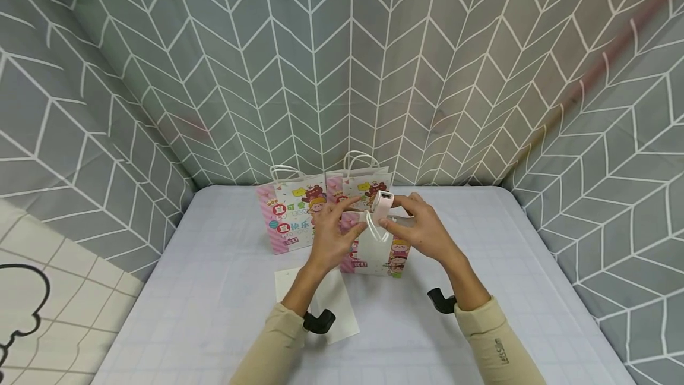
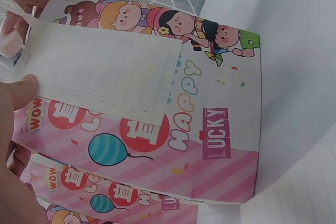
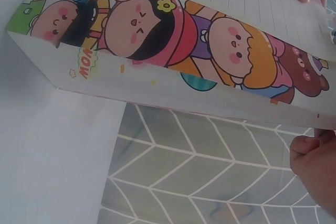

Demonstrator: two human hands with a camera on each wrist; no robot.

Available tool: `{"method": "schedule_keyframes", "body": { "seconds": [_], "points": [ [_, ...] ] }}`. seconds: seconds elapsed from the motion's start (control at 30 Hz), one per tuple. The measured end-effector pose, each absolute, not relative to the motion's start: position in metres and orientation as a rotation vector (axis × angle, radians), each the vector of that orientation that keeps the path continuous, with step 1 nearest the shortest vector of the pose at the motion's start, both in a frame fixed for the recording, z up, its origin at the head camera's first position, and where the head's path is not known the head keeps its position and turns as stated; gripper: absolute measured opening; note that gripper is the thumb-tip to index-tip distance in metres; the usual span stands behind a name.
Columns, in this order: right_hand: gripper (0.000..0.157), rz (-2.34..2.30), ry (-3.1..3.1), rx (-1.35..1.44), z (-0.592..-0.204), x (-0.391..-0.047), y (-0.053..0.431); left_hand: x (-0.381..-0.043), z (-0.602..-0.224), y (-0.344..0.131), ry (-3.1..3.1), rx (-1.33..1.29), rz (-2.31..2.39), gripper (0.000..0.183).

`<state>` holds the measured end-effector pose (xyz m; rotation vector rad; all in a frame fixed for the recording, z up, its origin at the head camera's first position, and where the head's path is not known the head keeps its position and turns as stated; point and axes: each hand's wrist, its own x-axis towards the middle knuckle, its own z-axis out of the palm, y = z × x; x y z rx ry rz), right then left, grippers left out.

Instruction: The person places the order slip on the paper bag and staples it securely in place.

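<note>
A pink-and-white cartoon gift bag point(image 1: 348, 257) stands upright in front of me, white handles at its top. Against its front hangs a lined paper sheet point(image 2: 105, 66) with a row of small check boxes. My left hand point(image 1: 327, 236) pinches the sheet and the bag's top edge, the thumb on the sheet in the left wrist view. My right hand point(image 1: 424, 227) grips a small pale pink stapler point(image 1: 382, 210) at the same top edge, beside the left fingertips. Whether the stapler's mouth encloses paper and bag is hidden. In the right wrist view the bag's side panel point(image 3: 157, 30) fills the top.
Two similar gift bags, one at the left point(image 1: 291, 212) and one in the middle point(image 1: 335, 186), stand behind, near the patterned curtain point(image 1: 342, 76). White paper sheets point(image 1: 339, 308) lie on the white-covered table point(image 1: 214, 302), partly under my left forearm.
</note>
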<state>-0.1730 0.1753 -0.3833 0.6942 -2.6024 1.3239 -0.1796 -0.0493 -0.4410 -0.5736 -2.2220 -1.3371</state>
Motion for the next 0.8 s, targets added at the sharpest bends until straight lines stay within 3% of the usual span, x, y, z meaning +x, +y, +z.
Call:
{"method": "schedule_keyframes", "body": {
  "seconds": [0.37, 0.8],
  "points": [
    [0.040, 1.319, -2.492, 0.626, -0.381, -0.171, 0.182, -0.177, -0.448, -0.052, -2.234, -0.519, -1.400, 0.057],
    [0.034, 1.384, -2.389, 0.521, -0.383, -0.170, 0.198, -0.175, -0.464, -0.059, -2.289, -0.454, -1.353, 0.045]
  ]
}}
